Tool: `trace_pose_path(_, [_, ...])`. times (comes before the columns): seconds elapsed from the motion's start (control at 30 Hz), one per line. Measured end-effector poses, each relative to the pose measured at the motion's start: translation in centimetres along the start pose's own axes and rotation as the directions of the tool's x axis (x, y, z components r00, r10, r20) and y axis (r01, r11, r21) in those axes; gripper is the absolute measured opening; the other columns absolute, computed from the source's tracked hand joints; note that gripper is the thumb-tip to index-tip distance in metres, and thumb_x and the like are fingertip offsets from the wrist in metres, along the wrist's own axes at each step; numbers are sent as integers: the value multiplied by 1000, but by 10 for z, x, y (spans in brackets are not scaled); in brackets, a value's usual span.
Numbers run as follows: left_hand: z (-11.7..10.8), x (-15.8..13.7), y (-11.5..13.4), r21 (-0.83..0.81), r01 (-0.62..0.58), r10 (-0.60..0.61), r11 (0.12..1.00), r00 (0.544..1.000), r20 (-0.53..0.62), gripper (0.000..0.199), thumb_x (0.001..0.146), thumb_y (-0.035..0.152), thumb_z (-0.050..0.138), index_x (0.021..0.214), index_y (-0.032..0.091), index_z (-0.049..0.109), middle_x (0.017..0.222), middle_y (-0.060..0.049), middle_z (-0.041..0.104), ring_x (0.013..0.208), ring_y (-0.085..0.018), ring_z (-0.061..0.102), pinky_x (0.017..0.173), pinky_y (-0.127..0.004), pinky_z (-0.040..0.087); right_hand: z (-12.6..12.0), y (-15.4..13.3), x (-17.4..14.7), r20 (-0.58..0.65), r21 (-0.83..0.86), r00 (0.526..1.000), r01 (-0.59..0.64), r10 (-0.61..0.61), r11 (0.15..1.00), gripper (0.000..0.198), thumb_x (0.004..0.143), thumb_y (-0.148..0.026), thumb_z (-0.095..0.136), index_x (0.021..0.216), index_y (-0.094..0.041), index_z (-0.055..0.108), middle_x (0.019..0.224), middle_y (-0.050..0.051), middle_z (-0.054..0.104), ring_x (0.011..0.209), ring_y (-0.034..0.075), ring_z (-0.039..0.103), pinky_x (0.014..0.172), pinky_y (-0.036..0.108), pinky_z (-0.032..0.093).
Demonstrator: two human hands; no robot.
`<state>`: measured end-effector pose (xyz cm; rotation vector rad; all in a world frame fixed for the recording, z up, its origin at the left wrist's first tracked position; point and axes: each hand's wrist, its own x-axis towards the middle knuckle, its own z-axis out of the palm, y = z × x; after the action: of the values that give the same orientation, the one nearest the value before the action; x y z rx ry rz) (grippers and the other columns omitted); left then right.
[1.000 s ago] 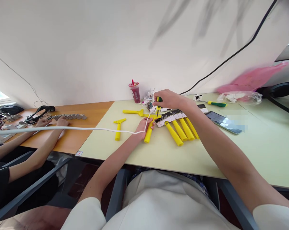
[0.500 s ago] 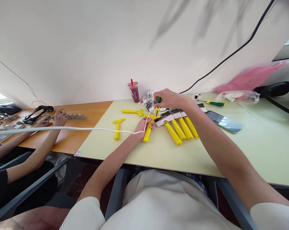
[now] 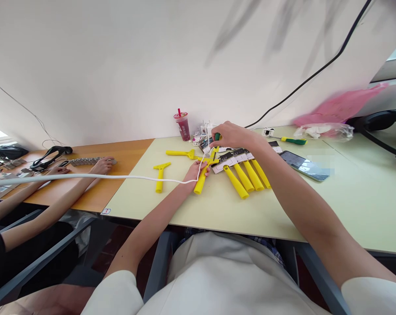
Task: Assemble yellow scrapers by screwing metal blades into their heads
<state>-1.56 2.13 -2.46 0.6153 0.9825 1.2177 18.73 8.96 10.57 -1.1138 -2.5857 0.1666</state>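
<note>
My left hand [image 3: 195, 171] is closed around a yellow plastic T-shaped scraper handle [image 3: 199, 185], its hollow end toward me. From above, my right hand [image 3: 231, 134] grips a screwdriver [image 3: 217, 137] by its green handle. The shaft points down at the head of the held scraper handle; the exact contact is too small to make out. To the left lie a yellow T-shaped piece [image 3: 159, 178] and another yellow handle [image 3: 179, 153]. Several yellow handles [image 3: 238, 184] with black-and-white cards [image 3: 219, 166] lie in a row at the right.
A white cable [image 3: 135, 176] crosses the view in front of my left hand. Behind stands a cup with red drink [image 3: 183, 127]. Rightward are a phone [image 3: 305, 166], a second screwdriver [image 3: 294, 141] and a pink bag [image 3: 339, 107]. A co-worker's hand [image 3: 102, 166] touches grey pieces [image 3: 84, 161].
Both my hands stay almost in place on the scraper handle and screwdriver. The co-worker's hand at the left has come down and moved right to the end of the row of grey pieces.
</note>
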Motion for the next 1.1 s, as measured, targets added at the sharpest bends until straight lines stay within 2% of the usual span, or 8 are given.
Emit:
trace_pose_path(0.2, [-3,4,-1,26,-11,11,1000,1000,13,46,91,9,91,97,24,48,94,-4,67,73,-13,56,61,-28,37,-3,3,1,-3,14,1000,-9,9,1000,33,96,-51,86,86,-24,71,85,8,74,92,29,67,71,37,43])
trace_pose_path(0.43, [-5,4,0,51,-28,25,998,998,52,42,88,9,90,98,23,51,94,-4,65,71,-13,58,57,-27,38,-10,3,-1,1,52,1000,-22,22,998,39,90,-58,90,81,-26,71,78,6,72,78,27,67,68,38,45])
trace_pose_path(0.67, [-3,1,7,42,-64,59,997,992,107,49,79,16,98,98,21,54,93,-2,64,67,-10,61,53,-22,39,-17,4,-4,-41,122,998,-31,36,992,42,92,-65,84,87,-26,69,76,3,71,73,24,65,67,37,44])
trace_pose_path(0.8, [3,-4,4,8,-77,74,997,983,165,53,75,23,102,97,21,54,95,-2,66,66,-10,63,49,-21,40,-32,-7,-15,-128,66,991,-29,37,997,43,92,-65,82,82,-27,65,72,1,65,73,24,60,66,36,39])
trace_pose_path(0.9, [9,-9,0,-12,-74,75,997,976,207,54,75,26,103,97,21,54,97,-3,68,65,-10,64,48,-21,38,-41,-18,-22,-142,15,990,-15,17,1000,48,93,-68,80,78,-27,61,70,1,62,73,24,57,65,37,37])
trace_pose_path(1.1, [31,-12,4,-39,-101,108,994,965,241,54,76,27,102,99,22,53,105,-5,73,67,-10,65,49,-22,41,-55,-28,-34,-201,-42,979,1,-10,999,39,94,-61,81,82,-28,64,79,3,71,78,25,63,68,37,42])
